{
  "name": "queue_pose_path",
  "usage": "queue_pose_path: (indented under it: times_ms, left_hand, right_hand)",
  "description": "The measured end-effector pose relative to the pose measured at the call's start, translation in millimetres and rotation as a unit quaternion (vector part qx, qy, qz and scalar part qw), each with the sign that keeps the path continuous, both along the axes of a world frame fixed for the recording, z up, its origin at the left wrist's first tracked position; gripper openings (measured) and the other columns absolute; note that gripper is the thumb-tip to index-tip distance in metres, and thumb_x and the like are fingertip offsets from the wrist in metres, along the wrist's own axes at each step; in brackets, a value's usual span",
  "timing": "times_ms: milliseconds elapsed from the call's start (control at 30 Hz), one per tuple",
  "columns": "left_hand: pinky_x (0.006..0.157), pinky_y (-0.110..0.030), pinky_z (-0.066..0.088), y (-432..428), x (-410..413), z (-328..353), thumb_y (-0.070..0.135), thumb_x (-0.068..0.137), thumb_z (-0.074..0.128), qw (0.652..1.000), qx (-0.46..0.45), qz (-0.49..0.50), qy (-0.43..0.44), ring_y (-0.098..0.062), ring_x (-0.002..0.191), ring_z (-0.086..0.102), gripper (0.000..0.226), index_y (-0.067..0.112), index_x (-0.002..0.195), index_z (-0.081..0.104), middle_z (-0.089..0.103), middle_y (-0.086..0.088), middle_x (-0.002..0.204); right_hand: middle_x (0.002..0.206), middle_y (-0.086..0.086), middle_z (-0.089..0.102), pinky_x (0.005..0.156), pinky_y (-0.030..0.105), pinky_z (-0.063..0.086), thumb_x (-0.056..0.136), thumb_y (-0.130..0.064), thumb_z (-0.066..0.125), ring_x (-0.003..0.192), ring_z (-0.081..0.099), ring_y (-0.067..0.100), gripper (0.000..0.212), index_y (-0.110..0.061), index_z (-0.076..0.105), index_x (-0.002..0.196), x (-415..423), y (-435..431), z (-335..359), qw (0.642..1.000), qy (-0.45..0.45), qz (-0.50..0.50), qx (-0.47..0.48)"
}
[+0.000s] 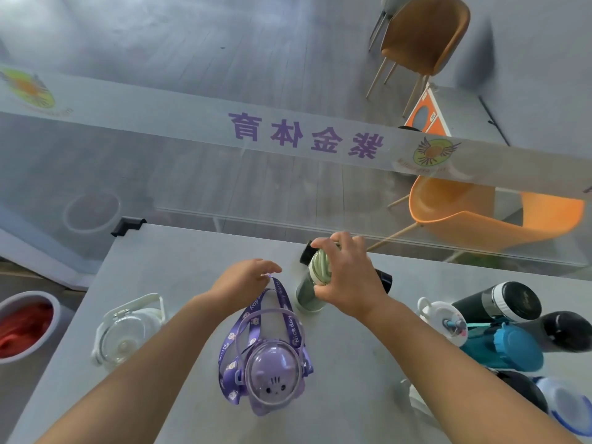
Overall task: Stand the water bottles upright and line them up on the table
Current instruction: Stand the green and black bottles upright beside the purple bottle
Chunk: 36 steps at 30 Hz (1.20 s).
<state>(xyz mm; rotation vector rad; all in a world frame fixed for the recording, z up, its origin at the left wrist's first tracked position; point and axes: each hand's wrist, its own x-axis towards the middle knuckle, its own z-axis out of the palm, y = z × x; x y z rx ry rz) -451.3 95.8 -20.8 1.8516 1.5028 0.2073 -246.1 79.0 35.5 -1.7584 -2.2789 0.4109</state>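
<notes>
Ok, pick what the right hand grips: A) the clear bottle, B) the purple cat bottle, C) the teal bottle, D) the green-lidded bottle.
D: the right hand curls over the top of the upright green-lidded bottle, while the left hand pinches the purple strap.

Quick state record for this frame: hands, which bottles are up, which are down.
left hand: pinches the purple strap of the purple cat bottle
right hand: grips the top of the green-lidded bottle
upright: purple cat bottle, green-lidded bottle, clear bottle
apparently lying: black bottle, teal bottle, clustered at the right of the table
not yet done: right cluster
</notes>
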Motion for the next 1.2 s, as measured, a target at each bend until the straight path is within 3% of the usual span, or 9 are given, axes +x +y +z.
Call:
queue_pose_path:
  times_ms: [200,333,400,500,567,667,833,1000,1200]
  left_hand:
    - [0.093,-0.029,0.042,4.1,17.9,12.6,0.008,0.092,0.042,1.000,0.009,-0.009,-0.017,-0.016,0.110,0.054,0.034,0.025,0.118,0.058,0.058,0.003,0.126]
    - [0.094,-0.032,0.044,7.4,27.5,19.8,0.009,0.092,0.044,0.999,0.033,-0.019,-0.024,-0.018,0.110,0.054,0.033,0.025,0.117,0.058,0.059,0.002,0.123]
    - [0.094,-0.032,0.043,9.9,30.8,22.0,0.008,0.091,0.045,0.998,0.042,-0.017,-0.035,-0.018,0.110,0.054,0.034,0.025,0.116,0.059,0.061,0.002,0.121]
    - [0.094,-0.035,0.044,14.9,35.8,26.6,0.008,0.091,0.045,0.997,0.057,-0.007,-0.043,-0.017,0.107,0.055,0.033,0.027,0.114,0.060,0.061,0.005,0.121]
    - [0.093,-0.034,0.045,18.7,40.7,30.3,0.008,0.092,0.045,0.996,0.071,-0.002,-0.046,-0.017,0.105,0.056,0.033,0.027,0.114,0.060,0.062,0.005,0.120]
    - [0.091,-0.030,0.044,23.8,48.8,33.6,0.008,0.092,0.045,0.995,0.086,0.006,-0.046,-0.017,0.103,0.056,0.033,0.026,0.115,0.060,0.062,0.004,0.118]
    - [0.090,-0.032,0.047,31.0,57.4,25.7,0.007,0.092,0.045,0.997,0.072,0.017,-0.038,-0.017,0.100,0.057,0.031,0.023,0.112,0.062,0.063,0.002,0.115]
    - [0.086,-0.028,0.047,33.4,60.2,20.1,0.007,0.092,0.046,0.997,0.055,0.023,-0.042,-0.014,0.095,0.057,0.029,0.023,0.108,0.064,0.063,0.005,0.110]
    - [0.082,-0.025,0.046,30.8,61.7,25.3,0.007,0.092,0.047,0.996,0.069,0.026,-0.045,-0.012,0.089,0.057,0.028,0.022,0.107,0.065,0.066,0.002,0.108]
  right_hand:
    - [0.118,0.007,0.046,0.085,0.044,0.048,0.063,-0.028,0.077,0.105,0.038,0.028,0.079,-0.026,0.037,0.131,3.3,-3.8,-5.0,0.999,-0.018,0.030,0.037]
    - [0.121,0.006,0.050,0.090,0.039,0.046,0.065,-0.053,0.073,0.105,0.045,0.025,0.088,-0.019,0.033,0.136,15.3,-7.2,-2.5,0.997,-0.016,0.043,0.064]
    - [0.123,0.006,0.054,0.091,0.034,0.041,0.074,-0.063,0.056,0.108,0.048,0.021,0.080,-0.015,0.036,0.134,26.5,-8.6,-0.8,0.997,0.045,0.010,0.066]
    - [0.110,0.007,0.062,0.080,0.034,0.046,0.083,-0.056,0.046,0.098,0.054,0.021,0.060,-0.011,0.050,0.123,54.3,-1.2,-14.3,0.985,0.125,-0.091,0.074]
    - [0.104,0.008,0.063,0.080,0.038,0.048,0.085,-0.041,0.053,0.098,0.054,0.025,0.043,-0.010,0.056,0.116,77.8,10.9,-33.3,0.984,0.086,-0.150,0.037]
    - [0.117,0.010,0.059,0.091,0.036,0.040,0.086,-0.022,0.055,0.113,0.045,0.028,0.034,-0.010,0.054,0.118,105.2,28.9,-59.3,0.980,-0.061,-0.168,-0.086]
    - [0.117,0.005,0.053,0.086,0.033,0.035,0.081,-0.037,0.061,0.111,0.042,0.026,0.039,-0.015,0.052,0.112,114.1,48.4,-81.3,0.934,-0.290,-0.106,-0.180]
    - [0.116,0.005,0.054,0.086,0.032,0.034,0.079,-0.018,0.063,0.109,0.042,0.025,0.036,-0.016,0.053,0.114,114.2,52.6,-93.7,0.917,-0.342,-0.096,-0.181]
    - [0.108,0.005,0.054,0.085,0.032,0.034,0.077,-0.027,0.065,0.103,0.043,0.024,0.033,-0.015,0.058,0.107,107.9,47.0,-77.6,0.930,-0.323,-0.081,-0.158]
